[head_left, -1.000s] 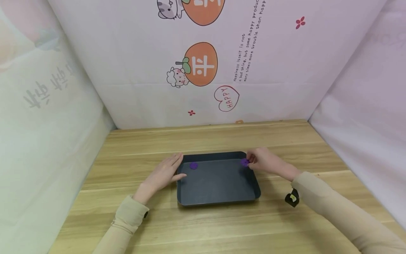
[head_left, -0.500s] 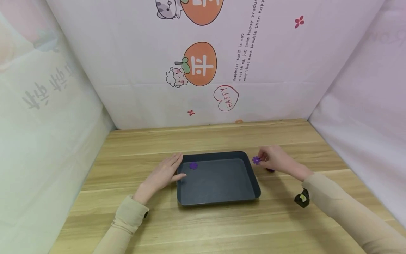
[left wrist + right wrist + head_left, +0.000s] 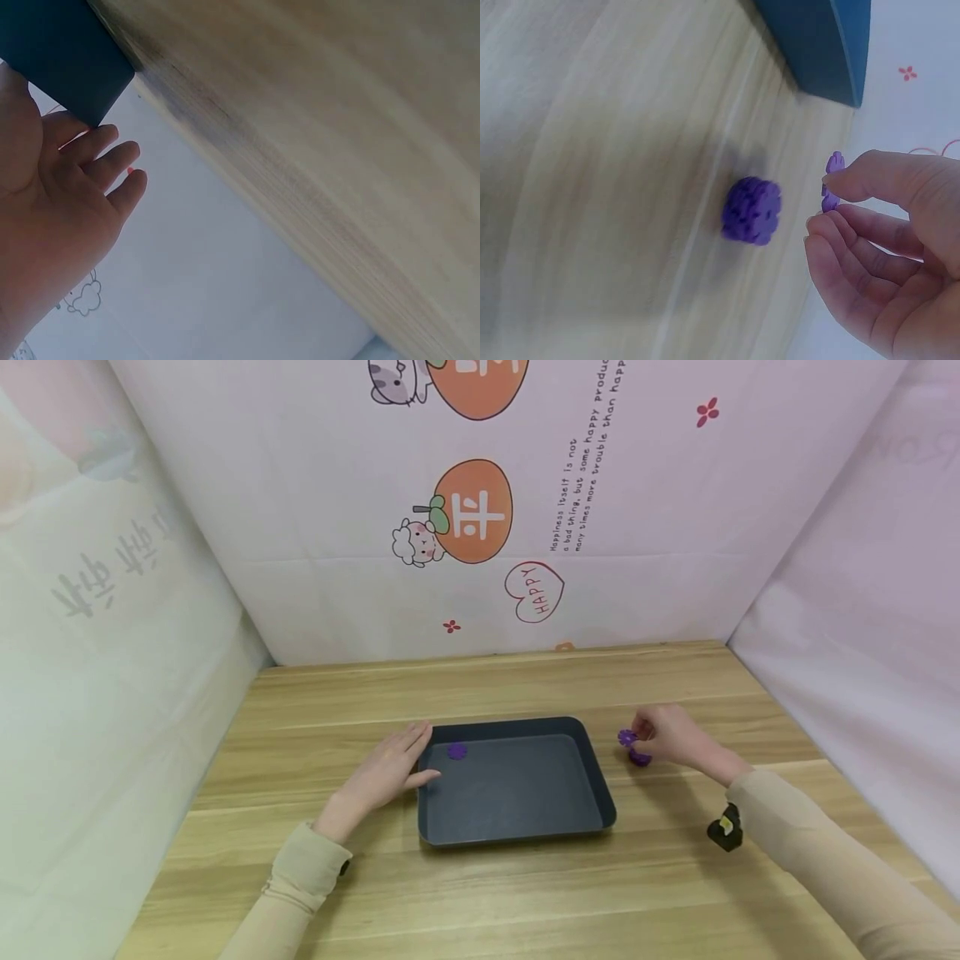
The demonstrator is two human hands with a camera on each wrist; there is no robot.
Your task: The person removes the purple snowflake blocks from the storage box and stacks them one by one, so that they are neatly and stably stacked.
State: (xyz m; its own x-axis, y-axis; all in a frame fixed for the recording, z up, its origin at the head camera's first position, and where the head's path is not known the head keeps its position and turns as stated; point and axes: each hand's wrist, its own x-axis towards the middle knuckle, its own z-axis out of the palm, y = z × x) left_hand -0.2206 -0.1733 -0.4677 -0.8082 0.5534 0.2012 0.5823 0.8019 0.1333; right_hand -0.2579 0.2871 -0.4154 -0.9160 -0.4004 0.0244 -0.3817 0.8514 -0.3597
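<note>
My right hand [image 3: 672,735] pinches a purple snowflake disc [image 3: 627,738] between thumb and fingers, just right of the tray. In the right wrist view the disc [image 3: 835,163] shows edge-on at the fingertips. Below it on the table stands a short stack of purple snowflake discs [image 3: 751,211], partly covered by the hand in the head view. One more purple snowflake disc [image 3: 457,751] lies inside the dark grey tray [image 3: 517,839], near its back left corner. My left hand [image 3: 386,768] rests on the tray's left rim with straight fingers, the thumb reaching over the inside.
The wooden table [image 3: 480,902] carries the tray near its middle. White printed cloth [image 3: 337,527] stands along the back and both sides. A small black device [image 3: 725,828] hangs under the right wrist.
The right hand has moved right from the tray's back right corner, carrying the pinched snowflake disc to the stack, which has come into sight. The left hand has stayed on the rim.
</note>
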